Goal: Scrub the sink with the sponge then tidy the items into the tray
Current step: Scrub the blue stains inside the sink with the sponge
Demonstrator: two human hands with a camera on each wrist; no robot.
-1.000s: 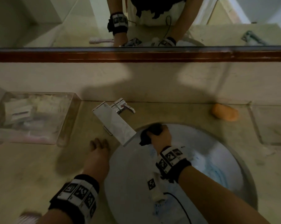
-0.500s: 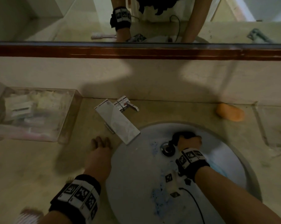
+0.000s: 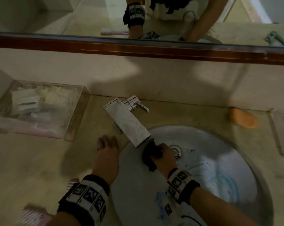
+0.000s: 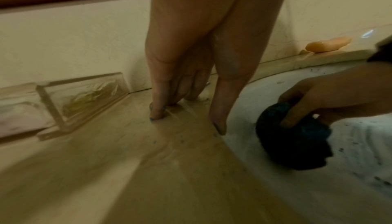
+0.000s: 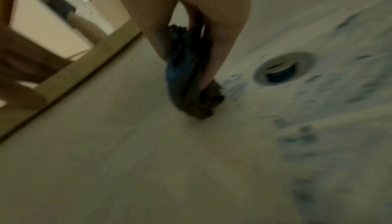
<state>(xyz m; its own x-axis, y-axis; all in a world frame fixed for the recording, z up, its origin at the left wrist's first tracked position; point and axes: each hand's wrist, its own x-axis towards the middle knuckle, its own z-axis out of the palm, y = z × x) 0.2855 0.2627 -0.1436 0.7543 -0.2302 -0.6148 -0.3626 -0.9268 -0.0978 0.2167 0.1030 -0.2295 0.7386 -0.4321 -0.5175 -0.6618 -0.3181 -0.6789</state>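
Right, status on the scrub: your right hand grips the dark sponge with fingers curled round it, pressed on the sink wall just left of the drain, right under the tip of the faucet. Half a second ago that hand was on the other side of the drain, toward the back of the basin; a second ago it was up by the faucet tip. So you're sweeping back and forth across the drain — scrubbing is mid-stroke, not finished.

Blue smears and dark specks show on the basin right of and below the drain, so I'd judge more passes are needed there.

Your left hand holds nothing, fingers straight, tips planted on the desk just left of the sink rim. It hasn't moved over the last second — a brace only.

Tidying hasn't started. The clear tray sits well left of the faucet against the wall, already holding some packets. Loose items: an orange soap bar right of the faucet, and a pink brush at the near edge, well left of the sink.
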